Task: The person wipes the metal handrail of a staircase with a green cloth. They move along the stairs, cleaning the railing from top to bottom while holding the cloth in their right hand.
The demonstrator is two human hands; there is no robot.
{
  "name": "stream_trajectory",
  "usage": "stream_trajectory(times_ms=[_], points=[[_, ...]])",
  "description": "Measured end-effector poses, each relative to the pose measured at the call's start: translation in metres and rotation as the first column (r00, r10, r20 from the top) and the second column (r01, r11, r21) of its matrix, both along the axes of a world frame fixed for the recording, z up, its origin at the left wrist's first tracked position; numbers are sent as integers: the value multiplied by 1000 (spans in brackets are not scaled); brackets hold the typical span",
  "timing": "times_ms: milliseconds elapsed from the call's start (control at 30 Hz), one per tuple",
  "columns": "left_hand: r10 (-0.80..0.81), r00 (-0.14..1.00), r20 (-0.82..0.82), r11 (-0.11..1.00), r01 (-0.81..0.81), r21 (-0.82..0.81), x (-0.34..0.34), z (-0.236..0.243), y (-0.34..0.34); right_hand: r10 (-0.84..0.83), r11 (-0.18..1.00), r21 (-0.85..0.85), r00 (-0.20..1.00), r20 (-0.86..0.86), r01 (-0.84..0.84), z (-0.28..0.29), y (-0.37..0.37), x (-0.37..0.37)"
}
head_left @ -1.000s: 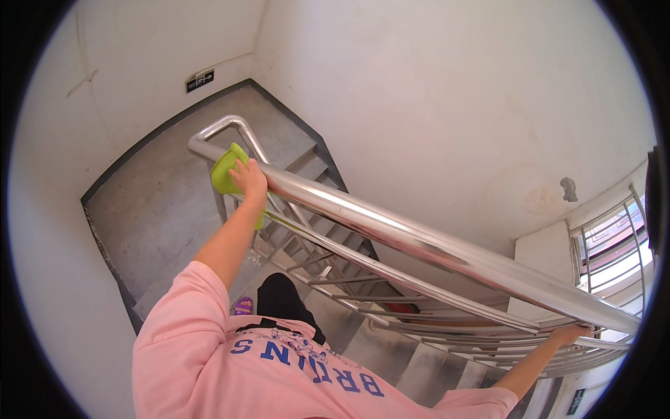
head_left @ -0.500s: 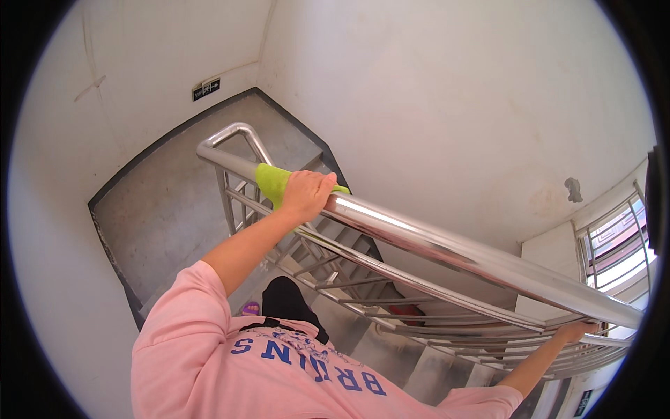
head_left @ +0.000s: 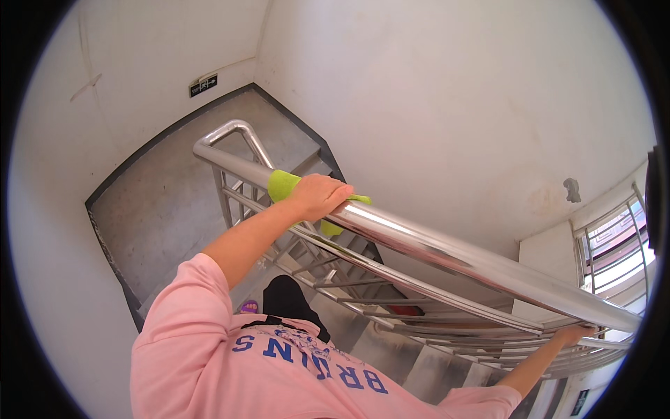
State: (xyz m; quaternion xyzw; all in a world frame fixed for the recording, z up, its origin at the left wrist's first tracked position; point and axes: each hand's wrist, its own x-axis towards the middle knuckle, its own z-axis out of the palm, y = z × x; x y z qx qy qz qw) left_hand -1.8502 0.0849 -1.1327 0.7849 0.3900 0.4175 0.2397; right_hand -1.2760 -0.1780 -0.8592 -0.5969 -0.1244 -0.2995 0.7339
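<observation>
L hand (head_left: 317, 197) near ctr of view, fingers curled over a lime-green cloth (head_left: 281, 184) draped on the steel handrail (head_left: 433, 244). Cloth shows at that hand's 10 o'clock, w/ a strip at 3 & a flap hanging approx. 5. R hand (head_left: 576, 334) at view's 4 o'clock, by lower rail (head_left: 604, 343); too small to tell how open or if gripping. Barred window (head_left: 614, 244) at 3, exit sign (head_left: 204, 85) betw. 10 & 11.
</observation>
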Motion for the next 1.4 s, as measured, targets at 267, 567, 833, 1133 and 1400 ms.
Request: stream_trajectory(times_ms=[267,567,833,1133,1400], points=[[176,984,-6,984,-176,-42,-42,-38,19,-53,998,-32,998,-43,51,1,2,-14],[260,965,-44,942,-263,-208,-79,-66,42,-59,997,-48,998,-22,58,-4,-19,55],[414,910,4,863,-392,-318,-102,-89,61,-128,980,-158,992,-24,122,0,-10,30],[608,790,-82,721,-592,-361,-105,-96,58,-150,966,-204,987,53,158,0,-15,38],[773,603,-196,441,-733,-517,-93,-106,61,-240,908,-326,964,113,264,-1,-26,48]])
